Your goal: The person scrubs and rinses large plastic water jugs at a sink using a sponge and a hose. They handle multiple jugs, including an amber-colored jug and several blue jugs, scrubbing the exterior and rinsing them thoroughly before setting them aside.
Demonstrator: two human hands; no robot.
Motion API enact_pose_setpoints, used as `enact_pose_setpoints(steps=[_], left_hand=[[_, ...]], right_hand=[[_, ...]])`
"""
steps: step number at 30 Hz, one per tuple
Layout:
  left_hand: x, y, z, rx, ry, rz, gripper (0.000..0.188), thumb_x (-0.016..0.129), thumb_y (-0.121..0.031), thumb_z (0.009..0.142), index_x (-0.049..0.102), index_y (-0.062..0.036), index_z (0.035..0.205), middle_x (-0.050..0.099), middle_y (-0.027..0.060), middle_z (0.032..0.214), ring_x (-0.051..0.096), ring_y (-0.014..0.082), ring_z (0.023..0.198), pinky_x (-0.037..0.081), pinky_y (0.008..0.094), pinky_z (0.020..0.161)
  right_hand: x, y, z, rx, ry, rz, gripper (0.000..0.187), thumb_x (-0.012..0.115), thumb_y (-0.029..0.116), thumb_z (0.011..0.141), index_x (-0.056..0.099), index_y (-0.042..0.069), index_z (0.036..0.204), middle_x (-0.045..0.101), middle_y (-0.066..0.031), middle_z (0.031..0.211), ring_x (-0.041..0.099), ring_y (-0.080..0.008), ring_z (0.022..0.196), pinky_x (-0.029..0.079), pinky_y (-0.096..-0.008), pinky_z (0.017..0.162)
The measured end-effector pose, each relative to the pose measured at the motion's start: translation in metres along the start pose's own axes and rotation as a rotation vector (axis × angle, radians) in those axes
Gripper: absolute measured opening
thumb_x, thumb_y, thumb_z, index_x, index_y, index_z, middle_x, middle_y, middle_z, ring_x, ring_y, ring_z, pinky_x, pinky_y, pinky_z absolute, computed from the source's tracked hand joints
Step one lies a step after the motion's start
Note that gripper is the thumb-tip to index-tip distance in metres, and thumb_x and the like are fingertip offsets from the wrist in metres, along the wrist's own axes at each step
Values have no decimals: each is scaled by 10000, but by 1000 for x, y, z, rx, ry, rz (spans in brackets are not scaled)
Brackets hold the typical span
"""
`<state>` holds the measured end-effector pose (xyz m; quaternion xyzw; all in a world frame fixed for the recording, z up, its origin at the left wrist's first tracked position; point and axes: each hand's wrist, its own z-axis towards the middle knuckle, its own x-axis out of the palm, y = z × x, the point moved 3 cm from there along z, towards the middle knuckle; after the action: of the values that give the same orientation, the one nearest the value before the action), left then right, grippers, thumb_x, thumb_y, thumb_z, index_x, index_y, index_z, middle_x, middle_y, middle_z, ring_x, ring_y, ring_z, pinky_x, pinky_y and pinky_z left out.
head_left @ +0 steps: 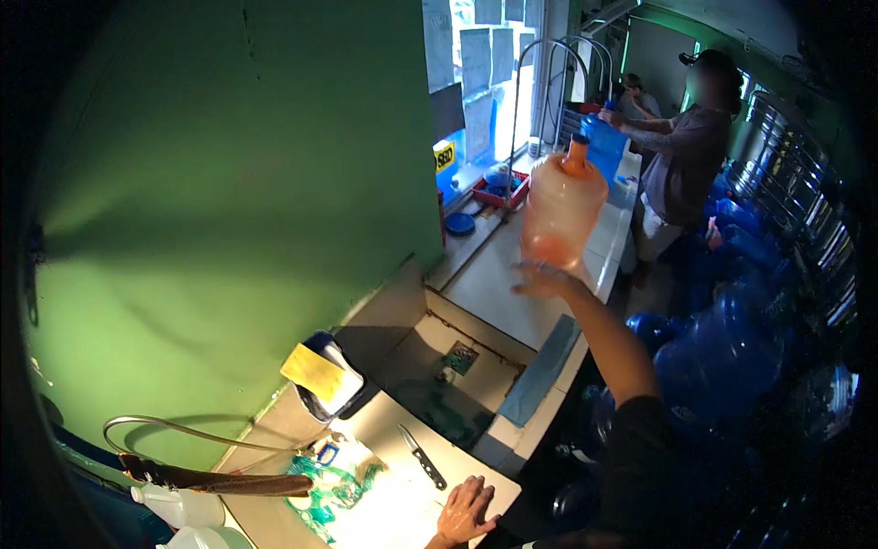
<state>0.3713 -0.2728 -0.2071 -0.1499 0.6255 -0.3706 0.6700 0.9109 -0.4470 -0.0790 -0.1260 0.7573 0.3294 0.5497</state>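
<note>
Bench [393,485]: pale, smooth slab before us, against a green wall [229,183].
Our left hand [465,514]: wet-looking, loosely spread at the bench's edge, holding nothing.
Knife [422,457]: thin blade, dark handle, just beyond.
Sink [480,316]: rectangular, sunken.
Our right hand [546,280]: blurred, fingers spread; we cannot tell whether it touches the bottle's base.
Bottle [562,206]: rounded, translucent plastic, orange-necked, past the sink.

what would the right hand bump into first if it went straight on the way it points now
Probably the lower part of the clear orange-tinted bottle: the right hand overlaps its base in this view. Depth is unclear, so they may already touch.
</note>
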Motion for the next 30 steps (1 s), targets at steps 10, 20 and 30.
enact_pose_setpoints(steps=[10,20,30], left_hand=[[-10,-3,17,12,-5,38,671,738,-428,766,592,-41,1294,475,231,1439,428,424,1357,327,550,1108],[-14,0,7,25,-101,33,618,725,-416,794,601,-61,1284,507,202,1420,444,386,1372,350,509,1117],[-4,13,-9,124,-136,52,616,640,-410,881,521,-27,1348,453,228,1457,419,382,1378,340,486,1139]], right_hand=[[-177,-66,-381,752,-1074,-1056,790,775,479,793,502,119,1441,403,-229,1534,274,-448,1467,181,-668,1163],[-194,-184,-523,881,-1444,-449,752,798,487,804,578,-18,1318,527,-213,1386,550,-369,1203,471,-495,1001],[-289,125,-485,49,-1186,-590,213,744,51,852,635,61,1035,639,-57,922,591,-169,845,461,-336,717]])
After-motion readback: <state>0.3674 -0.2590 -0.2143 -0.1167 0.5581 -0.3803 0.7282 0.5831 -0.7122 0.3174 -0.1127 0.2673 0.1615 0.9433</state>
